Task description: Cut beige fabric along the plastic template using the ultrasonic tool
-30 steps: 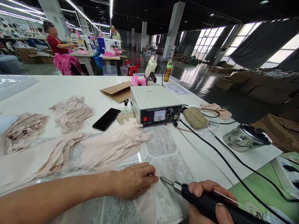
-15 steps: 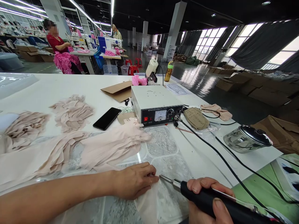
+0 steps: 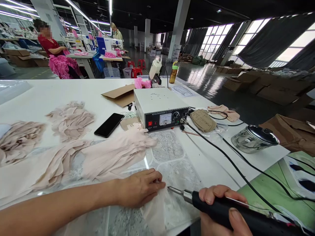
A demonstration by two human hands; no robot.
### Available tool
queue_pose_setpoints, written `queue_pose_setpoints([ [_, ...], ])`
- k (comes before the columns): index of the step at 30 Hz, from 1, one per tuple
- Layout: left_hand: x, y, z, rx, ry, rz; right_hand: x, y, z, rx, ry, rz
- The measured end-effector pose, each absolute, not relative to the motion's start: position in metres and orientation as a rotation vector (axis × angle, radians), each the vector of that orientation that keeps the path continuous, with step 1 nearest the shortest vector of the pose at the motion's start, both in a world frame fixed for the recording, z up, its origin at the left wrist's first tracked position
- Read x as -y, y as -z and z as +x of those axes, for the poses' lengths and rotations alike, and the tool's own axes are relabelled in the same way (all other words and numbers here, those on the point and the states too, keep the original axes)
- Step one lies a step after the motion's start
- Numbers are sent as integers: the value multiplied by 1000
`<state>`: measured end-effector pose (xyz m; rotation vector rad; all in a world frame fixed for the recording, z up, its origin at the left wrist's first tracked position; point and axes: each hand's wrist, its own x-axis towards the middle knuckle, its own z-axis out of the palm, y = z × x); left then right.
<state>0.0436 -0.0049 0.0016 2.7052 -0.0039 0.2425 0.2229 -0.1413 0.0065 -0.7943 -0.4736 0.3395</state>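
My left hand (image 3: pixel 141 188) lies on the work surface with its fingers curled and pinching the top edge of a pale beige fabric piece (image 3: pixel 157 209). That thin piece hangs from the fingertips toward me over a clear, marbled sheet (image 3: pixel 182 209). Wrapped around a black ultrasonic handpiece (image 3: pixel 219 209) is my right hand (image 3: pixel 211 226), thumb on the near side. The tool's narrow metal tip points left and sits just right of my left fingertips, by the fabric edge; whether it touches cannot be told. Beyond my left hand lies a stack of beige fabric pieces (image 3: pixel 120 150).
A generator box (image 3: pixel 159 101) with a dial stands ahead, its black cable (image 3: pixel 226 157) running right. Around it are a phone (image 3: pixel 109 125), cardboard patterns (image 3: pixel 203 120), a lidded glass pot (image 3: pixel 253 139) and more fabric heaps (image 3: pixel 71 121). Two people work at machines far left.
The camera view has shifted slightly, so the background and table things sit a little further left. Both hands, the fabric piece and the handpiece keep nearly the same arrangement; the tip stays beside the fingertips.
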Motion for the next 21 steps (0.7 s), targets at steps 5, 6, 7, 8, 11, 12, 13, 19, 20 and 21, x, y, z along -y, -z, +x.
queue_pose_setpoints([
  [5, 4, -4, 45, -3, -218, 2740, 146, -5, 219, 459, -402, -787],
  [6, 4, -5, 45, 1, -224, 2746, 146, -5, 217, 464, -410, -781],
  [7, 4, -6, 45, 6, -233, 2752, 146, -5, 216, 467, -420, -773],
  [8, 4, -6, 45, 12, -243, 2761, 146, -6, 215, 468, -430, -765],
  [11, 4, -7, 45, 45, -249, 2826, 146, -7, 212, 458, -454, -745],
  [12, 4, -7, 45, 60, -241, 2857, 146, -7, 211, 456, -457, -740],
  [13, 4, -7, 45, 75, -235, 2886, 146, -7, 210, 452, -457, -735],
  [19, 4, -7, 47, 126, -292, 2922, 148, -5, 206, 448, -482, -708],
  [20, 4, -7, 48, 130, -305, 2916, 148, -5, 206, 454, -483, -704],
  [21, 4, -8, 48, 136, -317, 2911, 148, -5, 206, 458, -484, -701],
])
